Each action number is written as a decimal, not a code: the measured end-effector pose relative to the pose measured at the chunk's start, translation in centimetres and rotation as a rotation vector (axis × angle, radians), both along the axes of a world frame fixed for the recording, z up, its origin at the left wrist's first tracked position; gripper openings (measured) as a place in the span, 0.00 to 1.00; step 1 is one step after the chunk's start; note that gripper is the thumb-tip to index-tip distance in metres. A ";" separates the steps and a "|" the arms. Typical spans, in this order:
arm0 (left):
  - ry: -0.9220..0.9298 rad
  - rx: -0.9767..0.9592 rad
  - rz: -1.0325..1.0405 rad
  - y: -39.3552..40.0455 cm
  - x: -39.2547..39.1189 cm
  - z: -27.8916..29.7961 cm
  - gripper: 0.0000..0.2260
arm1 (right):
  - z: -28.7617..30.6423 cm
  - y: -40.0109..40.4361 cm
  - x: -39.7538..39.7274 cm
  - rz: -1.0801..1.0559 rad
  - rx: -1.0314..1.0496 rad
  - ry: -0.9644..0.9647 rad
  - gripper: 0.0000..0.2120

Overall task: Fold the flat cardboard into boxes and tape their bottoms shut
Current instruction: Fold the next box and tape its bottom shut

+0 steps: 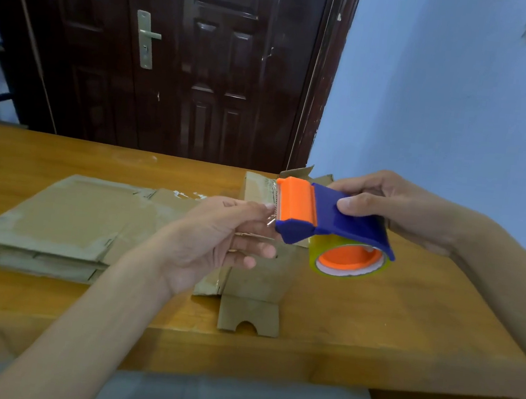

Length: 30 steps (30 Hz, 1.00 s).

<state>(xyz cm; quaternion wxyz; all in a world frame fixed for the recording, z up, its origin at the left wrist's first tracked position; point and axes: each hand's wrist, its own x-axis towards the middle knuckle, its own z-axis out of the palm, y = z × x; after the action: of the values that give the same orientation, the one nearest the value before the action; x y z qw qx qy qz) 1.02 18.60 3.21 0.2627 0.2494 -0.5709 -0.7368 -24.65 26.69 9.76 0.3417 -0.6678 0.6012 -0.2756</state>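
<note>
Blue-and-orange tape dispenser (328, 220), gripped by the right hand (398, 208), hangs above the table's (46, 306) right side. Left hand (218, 237) pinches at its blade, seemingly freeing the tape end. Flat cardboard (66, 219) lies left, unfolded; folding comes next.

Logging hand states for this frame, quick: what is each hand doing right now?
Left hand: fingertips at the serrated cutter end of the blue and orange tape dispenser; a pinch on the tape cannot be told.
Right hand: grips the dispenser's blue body.
</note>
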 end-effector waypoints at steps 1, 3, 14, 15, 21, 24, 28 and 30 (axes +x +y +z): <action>-0.025 -0.026 0.013 0.0 -0.1 0.0 0.19 | -0.1 0.1 -0.1 0.005 0.005 0.008 0.20; -0.104 -0.123 0.042 -0.1 -0.2 0.1 0.15 | -0.3 0.1 -0.3 -0.002 0.009 0.028 0.20; -0.372 -0.410 0.105 -0.8 -0.6 0.5 0.09 | -1.1 -0.4 -0.2 -0.004 -0.026 0.136 0.18; -0.374 -0.396 0.101 -0.9 -0.4 0.5 0.09 | -1.3 -0.4 -0.1 -0.004 -0.036 0.136 0.18; -0.406 -0.380 0.163 -2.9 3.0 0.3 0.08 | -1.6 1.0 -3.2 -0.096 -0.116 0.117 0.12; -0.411 -0.336 0.143 -2.9 2.9 -0.5 0.10 | -1.9 1.1 -3.6 -0.101 -0.084 0.101 0.09; -0.380 -0.305 0.172 -3.2 2.1 -0.6 0.11 | -2.5 0.7 -4.0 -0.128 -0.066 0.096 0.11; -0.392 -0.330 0.168 -3.2 1.7 -0.5 0.11 | -2.8 0.6 -4.7 -0.144 -0.064 0.066 0.16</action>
<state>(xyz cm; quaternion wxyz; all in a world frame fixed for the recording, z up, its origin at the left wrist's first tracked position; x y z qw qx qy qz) 2.69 15.39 2.66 0.2445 0.3875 -0.7006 -0.5469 -29.35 27.32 6.94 0.2793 -0.6423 0.6494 -0.2963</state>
